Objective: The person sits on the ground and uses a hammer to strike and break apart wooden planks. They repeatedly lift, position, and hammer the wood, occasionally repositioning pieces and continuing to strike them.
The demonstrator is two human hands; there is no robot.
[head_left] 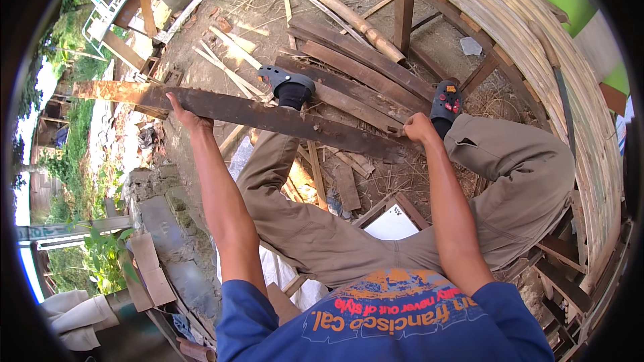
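Observation:
A long, dark, weathered wooden plank [268, 112] is held up across my lap, its left end lighter and rusty brown. My left hand [190, 118] is closed around its near edge, left of the middle, with the thumb on its upper face. My right hand [420, 129] is a closed fist just beyond the plank's right end. A small dark tip [397, 131] sticks out from the fist toward the plank; what it belongs to is hidden. Several similar dark boards [362, 60] lie on the ground beyond, between my feet in clogs.
A bamboo-slat bench [570, 94] curves along the right side on wooden legs. A bamboo pole [335, 7] lies on the dirt at the far side. Thin wood strips [228, 60] are scattered ahead. A broken block wall [164, 228] stands at the left, and a white panel [392, 222] lies below my lap.

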